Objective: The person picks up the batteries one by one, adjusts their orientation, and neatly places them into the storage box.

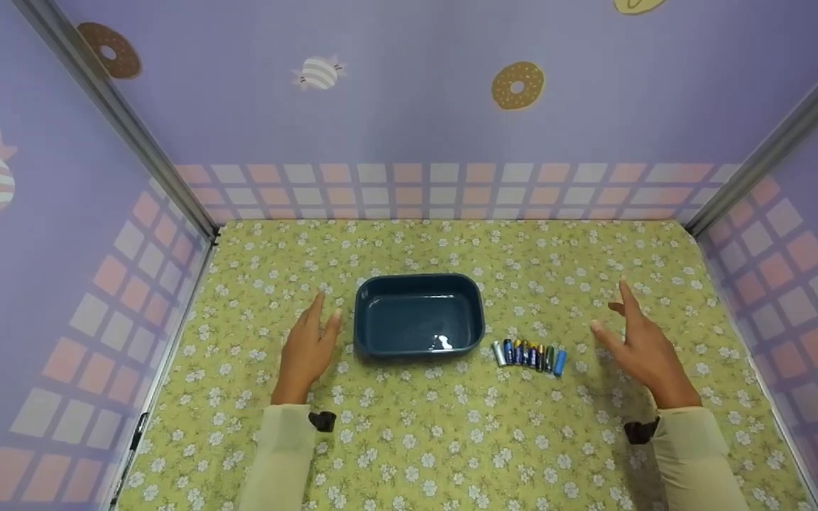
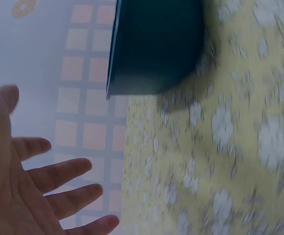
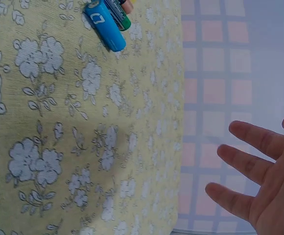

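A dark blue rectangular basin (image 1: 420, 353) stands on the flowered cloth with nothing visible inside. Just left of it hovers my left hand (image 1: 307, 351), fingers spread and holding nothing. In the left wrist view the basin's outer wall (image 2: 156, 49) shows above that hand (image 2: 39, 181). To the basin's right lies a row of several batteries (image 1: 528, 355), side by side, with a light blue battery (image 1: 559, 363) at the right end. My right hand (image 1: 642, 348) is apart from them on the right, empty, its fingers extended. The right wrist view shows the blue battery (image 3: 105, 25) near the top.
Yellow-green flowered cloth (image 1: 451, 440) covers the table. A purple back wall (image 1: 409, 121) with pink and white squares closes the far side, and matching walls (image 1: 96, 284) stand at left and right. Metal posts (image 1: 125, 121) mark the corners.
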### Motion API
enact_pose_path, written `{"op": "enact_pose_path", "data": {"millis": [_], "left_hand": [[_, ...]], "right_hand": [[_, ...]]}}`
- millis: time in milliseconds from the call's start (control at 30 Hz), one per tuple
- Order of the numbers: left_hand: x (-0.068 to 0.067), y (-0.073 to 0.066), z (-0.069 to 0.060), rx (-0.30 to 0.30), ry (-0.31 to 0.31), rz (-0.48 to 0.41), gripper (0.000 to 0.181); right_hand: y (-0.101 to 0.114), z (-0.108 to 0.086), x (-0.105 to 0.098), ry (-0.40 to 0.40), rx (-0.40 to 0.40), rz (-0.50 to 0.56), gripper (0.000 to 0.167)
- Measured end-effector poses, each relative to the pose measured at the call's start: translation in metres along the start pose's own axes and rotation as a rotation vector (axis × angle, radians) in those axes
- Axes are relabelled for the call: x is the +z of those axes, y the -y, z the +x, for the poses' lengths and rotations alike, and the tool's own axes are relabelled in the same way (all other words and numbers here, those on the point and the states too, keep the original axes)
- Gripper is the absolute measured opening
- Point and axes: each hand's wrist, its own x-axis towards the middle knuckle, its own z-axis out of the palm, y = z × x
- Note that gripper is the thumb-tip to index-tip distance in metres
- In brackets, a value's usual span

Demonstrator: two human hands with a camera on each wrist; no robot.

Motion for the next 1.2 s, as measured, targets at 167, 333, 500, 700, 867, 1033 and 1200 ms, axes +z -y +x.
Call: {"op": "enact_pose_path", "data": {"millis": [167, 333, 500, 700, 867, 1033, 1200], "left_hand": [[0.015, 0.001, 0.002, -0.05, 0.029, -0.158, 0.068], [0.032, -0.001, 0.002, -0.059, 0.047, -0.228, 0.059], [0.046, -0.004, 0.002, -0.045, 0.059, -0.222, 0.056], [0.054, -0.003, 0.002, 0.029, 0.03, -0.144, 0.054], [0.057, -0.001, 0.0, 0.037, 0.014, -0.015, 0.055], [0.057, 0.0, 0.0, -0.002, 0.039, 0.03, 0.056], [0.058, 0.001, -0.001, -0.033, 0.055, 0.047, 0.056]], "right_hand": [[-0.004, 0.001, 0.009, 0.041, 0.0, 0.017, 0.092], [-0.007, -0.001, 0.019, 0.072, -0.005, 0.032, 0.091], [-0.008, -0.004, 0.029, 0.106, -0.01, 0.041, 0.09], [-0.01, -0.005, 0.039, 0.12, -0.046, 0.032, 0.084], [-0.013, -0.005, 0.049, 0.129, -0.077, 0.01, 0.08], [-0.017, -0.005, 0.057, 0.148, -0.092, 0.025, 0.084], [-0.019, -0.006, 0.064, 0.175, -0.073, 0.031, 0.088]]}}
